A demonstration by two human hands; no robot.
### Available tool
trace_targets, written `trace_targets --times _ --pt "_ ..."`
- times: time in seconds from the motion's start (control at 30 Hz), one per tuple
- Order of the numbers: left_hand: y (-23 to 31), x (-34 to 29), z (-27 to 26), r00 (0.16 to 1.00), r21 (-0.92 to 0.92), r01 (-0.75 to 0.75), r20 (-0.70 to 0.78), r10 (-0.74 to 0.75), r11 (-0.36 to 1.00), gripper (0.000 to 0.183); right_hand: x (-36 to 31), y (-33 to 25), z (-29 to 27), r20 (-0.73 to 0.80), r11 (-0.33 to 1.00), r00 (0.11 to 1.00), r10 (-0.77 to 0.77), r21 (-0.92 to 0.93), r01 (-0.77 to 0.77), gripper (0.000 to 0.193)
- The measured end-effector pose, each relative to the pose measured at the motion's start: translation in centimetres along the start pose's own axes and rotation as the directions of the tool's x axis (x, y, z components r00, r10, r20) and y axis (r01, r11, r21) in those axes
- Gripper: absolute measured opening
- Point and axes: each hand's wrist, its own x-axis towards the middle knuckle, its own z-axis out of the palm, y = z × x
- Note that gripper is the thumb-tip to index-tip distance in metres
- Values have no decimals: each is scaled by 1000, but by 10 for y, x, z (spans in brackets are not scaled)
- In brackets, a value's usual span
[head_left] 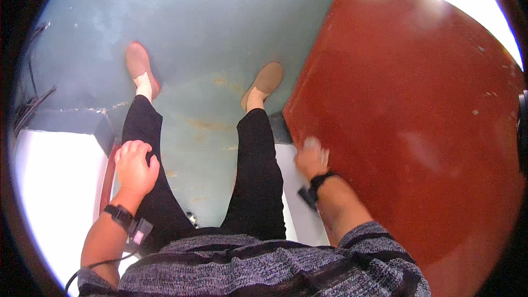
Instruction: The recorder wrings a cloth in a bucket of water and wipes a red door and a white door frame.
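Observation:
My left hand [135,165] lies over my left leg in black trousers, fingers spread a little, thumb apart, with nothing in it. A dark band with a small box-like device [132,223] and a cable sits on that wrist. My right hand [312,159] is at the near left edge of a large reddish-brown panel [407,110] that looks like a door. Motion blurs its fingers, so I cannot see whether they touch the panel or hold anything. A black band with a dark device [315,187] is round the right wrist.
My feet, in brown slip-on shoes [268,78], stand apart on a worn grey-green floor [203,38]. White wall [60,181] with a reddish-brown strip [109,179] is at the left. Dark cables [34,104] hang at the far left. A white surface [300,209] lies right of my leg.

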Motion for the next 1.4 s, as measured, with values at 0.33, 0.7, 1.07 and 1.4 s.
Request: trace_targets --times 0.33,0.7,1.07,1.4 --pt "-4 11 -14 948 -77 155 293 -126 985 30 -87 24 -115 22 945 955 -294 -141 294 16" --pt "-116 -40 -89 891 -539 350 -59 -449 766 28 -125 41 -219 138 970 975 -175 197 146 44" --pt "-129 -115 -134 828 -696 478 153 -539 536 28 -175 64 -302 125 970 992 -28 244 -3 40" --pt "-169 -36 -232 810 -596 376 -160 -564 710 26 -176 108 -238 204 858 979 -26 508 -83 27"
